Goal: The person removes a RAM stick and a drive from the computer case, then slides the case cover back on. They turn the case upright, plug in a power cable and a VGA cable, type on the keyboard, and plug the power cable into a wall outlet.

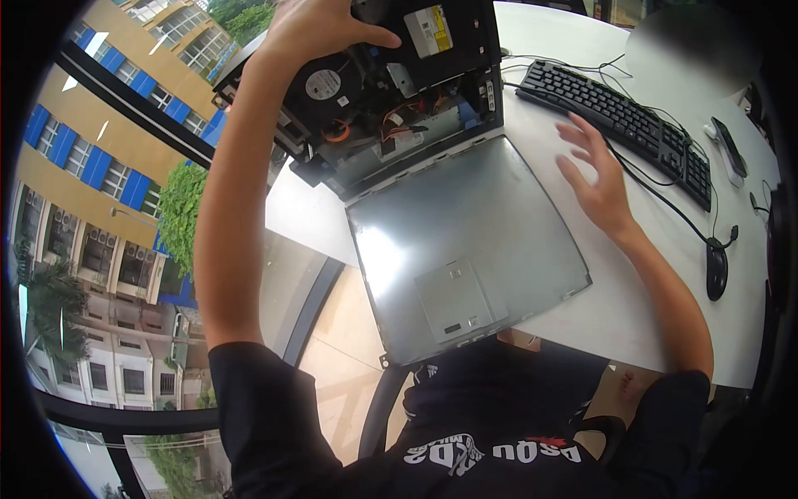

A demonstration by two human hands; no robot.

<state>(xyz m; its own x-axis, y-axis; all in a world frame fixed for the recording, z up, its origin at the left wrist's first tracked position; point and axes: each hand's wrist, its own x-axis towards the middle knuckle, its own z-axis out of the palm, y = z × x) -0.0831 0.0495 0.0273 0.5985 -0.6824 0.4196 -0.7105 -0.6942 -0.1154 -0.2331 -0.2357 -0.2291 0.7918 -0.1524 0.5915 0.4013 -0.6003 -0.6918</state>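
Observation:
A desktop computer case [399, 162] stands at the top of the view, its inside exposed. A round fan [324, 85], orange wires [399, 125] and a drive with a white and yellow label [430, 32] show in it. My left hand [316, 25] grips the upper left of the case, thumb stretched over the inside; its other fingers are mostly out of sight. Along the case's lower edge, a flat metal side panel [524, 224] extends toward my body. My right hand [598, 187] is open above the table, right of the panel, fingers apart and holding nothing.
On the white table [565, 324] lie a black keyboard [615, 116], a black mouse [716, 270], loose cables and a dark phone-like device [728, 145]. The panel's near corner overhangs the table edge. A window [125, 150] is at the left.

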